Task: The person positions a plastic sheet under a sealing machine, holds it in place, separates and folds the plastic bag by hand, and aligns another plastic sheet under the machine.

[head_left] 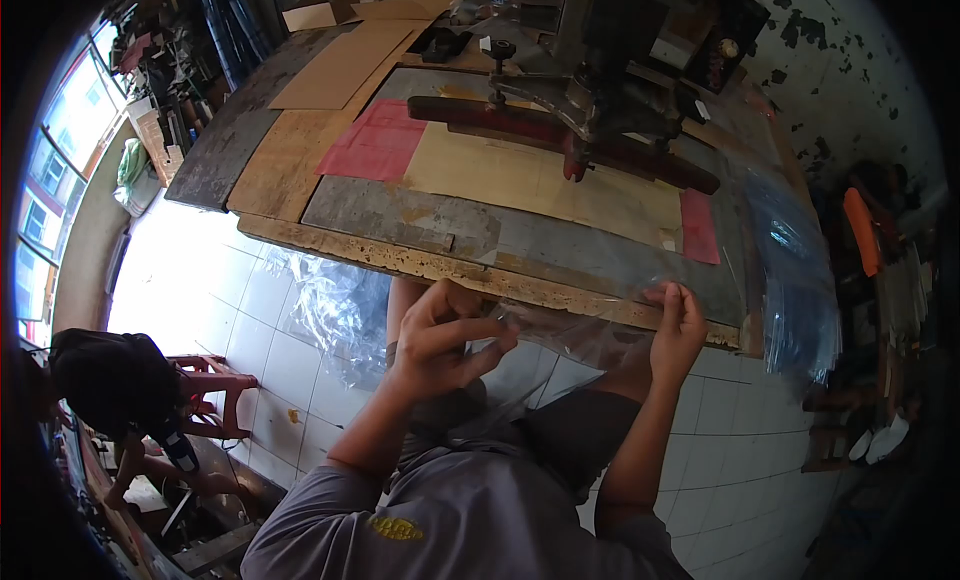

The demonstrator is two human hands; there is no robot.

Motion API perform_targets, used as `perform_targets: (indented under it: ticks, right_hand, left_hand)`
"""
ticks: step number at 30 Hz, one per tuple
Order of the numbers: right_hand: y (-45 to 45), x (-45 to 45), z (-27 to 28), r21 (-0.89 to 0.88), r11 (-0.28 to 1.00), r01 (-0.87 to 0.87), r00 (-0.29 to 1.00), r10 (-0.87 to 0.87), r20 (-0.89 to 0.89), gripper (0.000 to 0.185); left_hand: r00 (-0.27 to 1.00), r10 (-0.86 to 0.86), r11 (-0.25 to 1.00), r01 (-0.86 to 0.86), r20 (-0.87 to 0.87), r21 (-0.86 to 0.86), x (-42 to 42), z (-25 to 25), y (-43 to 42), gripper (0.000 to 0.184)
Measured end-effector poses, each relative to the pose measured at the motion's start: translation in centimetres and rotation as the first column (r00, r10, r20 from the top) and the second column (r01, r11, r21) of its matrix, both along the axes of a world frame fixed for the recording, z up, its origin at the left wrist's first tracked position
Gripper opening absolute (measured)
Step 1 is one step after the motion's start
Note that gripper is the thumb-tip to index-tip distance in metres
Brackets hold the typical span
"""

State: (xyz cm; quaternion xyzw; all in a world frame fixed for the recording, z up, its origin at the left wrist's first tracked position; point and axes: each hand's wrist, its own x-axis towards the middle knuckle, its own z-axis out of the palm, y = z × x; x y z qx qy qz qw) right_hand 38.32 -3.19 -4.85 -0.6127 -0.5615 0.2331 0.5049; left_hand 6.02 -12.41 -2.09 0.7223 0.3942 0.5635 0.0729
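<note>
A thin clear plastic sheet (590, 338) stretches between my two hands at the front edge of the workbench, above my lap. At its left end, my left hand (440, 345) is closed, thumb and forefinger pinched on the plastic. Its right end is pinched by the fingertips of my right hand (680, 325), close to the bench's wooden edge (480, 277). Just beyond lies a work plate with a yellow sheet (480, 175) and pink patches (375, 140). Over it stands a press with a long dark red bar (540, 140), apart from my hands.
Bluish clear plastic sheets (795, 280) hang over the bench's right end. Crumpled clear plastic (340, 310) lies on the floor to the left. Cardboard (345, 65) rests on the bench at the back left. Another person (115, 390) is at the lower left, near a red stool (215, 385).
</note>
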Motion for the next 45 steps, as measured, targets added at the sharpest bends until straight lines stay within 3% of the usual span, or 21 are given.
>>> perform_targets:
  ticks: [2,5,9,11,16,18,20,21,22,23,24,25,26,29,30,32,33,36,39,42,45]
  right_hand:
    - [0.1,0.3,-0.2,0.025,0.999,-0.025,1.0,0.025,-0.001,0.033]
    - [-0.1,0.1,0.0,0.024,0.999,-0.033,0.999,0.033,-0.003,0.034]
    - [-0.4,-0.1,0.4,0.016,0.999,-0.047,0.999,0.047,-0.01,0.032]
    - [-0.3,0.1,0.2,0.029,0.998,-0.054,0.999,0.054,0.0,0.031]
    - [-0.2,0.0,0.1,0.041,0.998,-0.056,0.998,0.056,0.007,0.029]
    - [-0.1,0.1,0.0,0.039,0.998,-0.051,0.999,0.051,0.006,0.029]
    - [-0.2,-0.1,0.1,0.034,0.998,-0.052,0.999,0.052,-0.009,0.028]
    - [-0.2,-0.2,0.2,0.032,0.998,-0.052,0.998,0.053,-0.015,0.028]
    - [-0.2,-0.2,0.2,0.036,0.998,-0.047,0.999,0.048,-0.005,0.028]
    - [-0.2,-0.1,0.1,0.039,0.998,-0.044,0.999,0.044,0.007,0.028]
    - [-0.2,-0.1,0.1,0.042,0.998,-0.04,0.999,0.04,0.018,0.028]
    - [-0.2,-0.2,0.0,0.043,0.998,-0.042,0.999,0.042,0.009,0.028]
    - [-0.2,-0.2,0.0,0.043,0.998,-0.044,0.999,0.044,0.001,0.027]
    - [-0.4,-0.1,-0.2,0.058,0.997,-0.052,0.999,0.051,0.017,0.027]
    - [-0.5,0.0,-0.3,0.067,0.996,-0.051,0.998,0.05,0.027,0.027]
    - [-1.6,0.2,0.0,0.036,0.996,-0.082,0.997,0.081,0.015,0.024]
    - [-2.2,0.2,0.1,0.02,0.995,-0.097,0.995,0.097,0.007,0.023]
    - [-4.8,0.5,0.3,0.083,0.983,-0.162,0.958,0.137,0.251,0.023]
    - [-7.5,-1.4,3.7,0.205,0.916,-0.345,0.858,0.219,0.465,0.035]
    - [-9.4,-0.9,4.7,-0.053,0.805,-0.591,0.652,0.515,0.557,0.04]
    - [-10.2,-0.1,2.5,-0.241,0.578,-0.78,0.475,0.797,0.373,0.053]
  left_hand:
    - [0.996,0.082,0.993,-0.077,-0.044,0.09,-1.0,0.2,-0.2,0.033]
    - [0.854,0.184,0.977,-0.214,0.486,0.007,-1.1,-0.7,-0.5,0.019]
    - [0.705,0.466,0.884,-0.394,0.535,-0.252,-5.1,-2.2,-1.2,0.024]
    - [0.406,0.327,0.943,-0.201,0.854,-0.266,-7.1,-2.4,-1.3,0.026]
    - [0.302,0.556,0.802,-0.439,0.774,-0.405,-11.3,-4.4,-2.4,0.053]
    - [0.378,0.639,0.694,-0.66,0.67,-0.289,-11.7,-4.4,-2.6,0.053]
    - [0.434,0.8,0.505,-0.86,0.415,-0.075,-9.7,-2.8,-2.7,0.051]
    - [0.526,0.806,0.533,-0.845,0.272,0.055,-8.6,-2.0,-3.0,0.055]
    - [0.588,0.801,0.566,-0.805,0.113,0.178,-7.4,-1.6,-3.3,0.058]
    - [0.751,0.651,0.732,-0.659,0.11,0.17,-6.1,-2.0,-3.2,0.062]
    - [0.874,0.474,0.88,-0.465,-0.11,0.093,-5.1,-1.0,-3.4,0.066]
    - [0.893,0.306,0.946,-0.325,-0.329,0.0,-3.5,1.3,-2.7,0.068]
    - [0.839,0.23,0.945,-0.314,-0.493,-0.093,-1.2,2.6,-2.4,0.068]
    - [0.826,0.118,0.968,-0.22,-0.552,-0.122,1.1,-0.4,-0.4,0.054]
    - [0.828,0.098,0.972,-0.2,-0.552,-0.127,1.2,-0.5,-0.1,0.035]
    - [0.847,-0.003,0.974,-0.118,-0.532,-0.192,1.0,-1.0,0.2,0.026]
    - [0.852,-0.053,0.971,-0.077,-0.52,-0.225,0.8,-1.1,0.2,0.023]
    - [0.831,-0.379,0.856,0.148,-0.407,-0.495,0.3,1.4,-2.0,0.018]
    - [0.747,-0.658,0.671,0.528,-0.091,-0.52,-0.9,1.6,-4.3,0.021]
    - [0.528,-0.826,0.318,0.726,0.198,-0.61,-2.6,2.5,-5.0,0.022]
    - [0.288,-0.793,0.096,0.93,0.537,-0.356,-2.9,2.2,-4.1,0.026]
